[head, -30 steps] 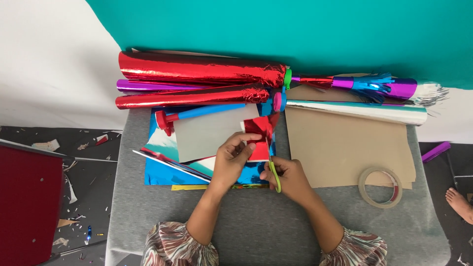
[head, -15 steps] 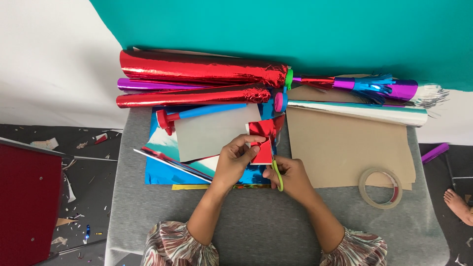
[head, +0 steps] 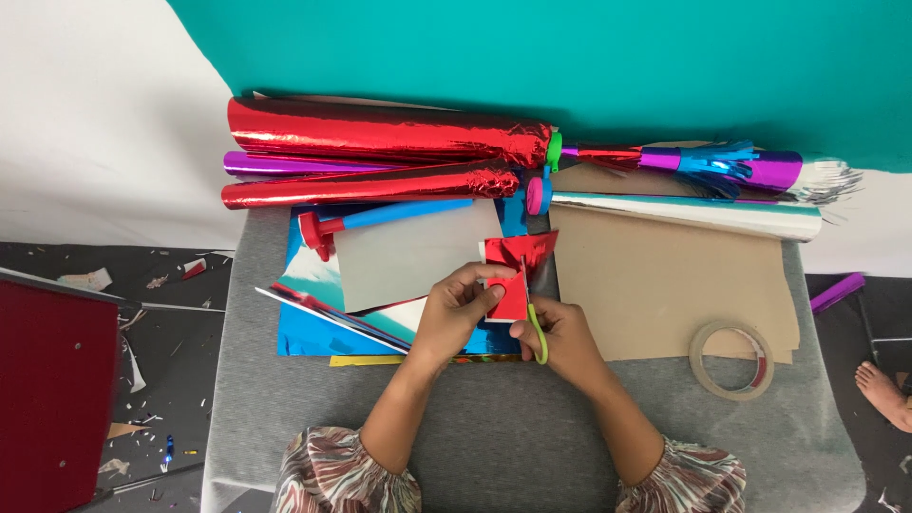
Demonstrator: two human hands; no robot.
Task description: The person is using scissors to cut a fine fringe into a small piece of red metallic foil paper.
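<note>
Grey table (head: 494, 456) under paper sheets (head: 665, 285), tape ring (head: 731, 359)

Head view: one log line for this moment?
left hand: holds red foil piece | right hand: scissors cutting it | tape roll: idle

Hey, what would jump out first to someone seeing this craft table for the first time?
The shiny red foil rolls lying across the far edge of the grey table, against the teal backdrop, catch the eye first. Mid-table, the left hand holds a small red foil piece while the right hand works green-handled scissors into it. A tape roll lies at right beside the brown paper.
</note>
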